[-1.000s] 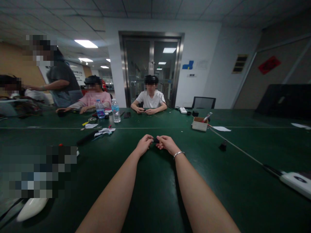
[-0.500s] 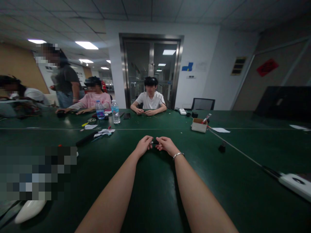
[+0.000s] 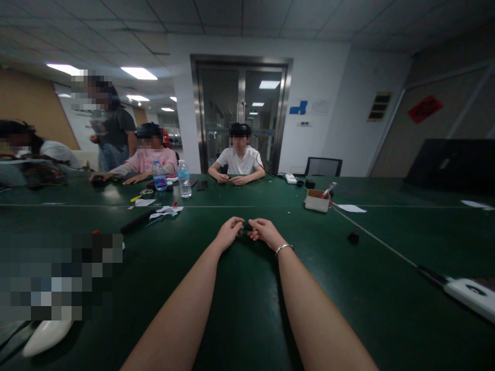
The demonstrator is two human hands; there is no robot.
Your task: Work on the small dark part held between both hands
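In the head view, the left hand (image 3: 229, 233) and the right hand (image 3: 266, 231) are meeting over the middle of the desk (image 3: 247, 299), both forearms reaching in from the lower edge. A small black thing (image 3: 248, 226) is sitting in the narrow space between them; the fingers of both hands are bent inward and pinching it, the right at its dark part and the left at its paler end, its exact form being too small to tell. A silver bracelet (image 3: 284, 249) is circling the right wrist. To the right of the hands, a black block (image 3: 353, 236) is lying near a pale cord (image 3: 382, 240), which is running towards a white power strip (image 3: 469, 294) at the right edge. Farther back, a small open box (image 3: 317, 204) is holding a pen-like stick (image 3: 329, 189), which is leaning out over its rim. On the left, crumpled paper (image 3: 166, 211) is lying in front of two water bottles (image 3: 184, 184), which are standing upright close together; a dark phone (image 3: 201, 185) is lying just beside them. Across the desk, a person in a white shirt (image 3: 240, 161) is sitting with both hands together.
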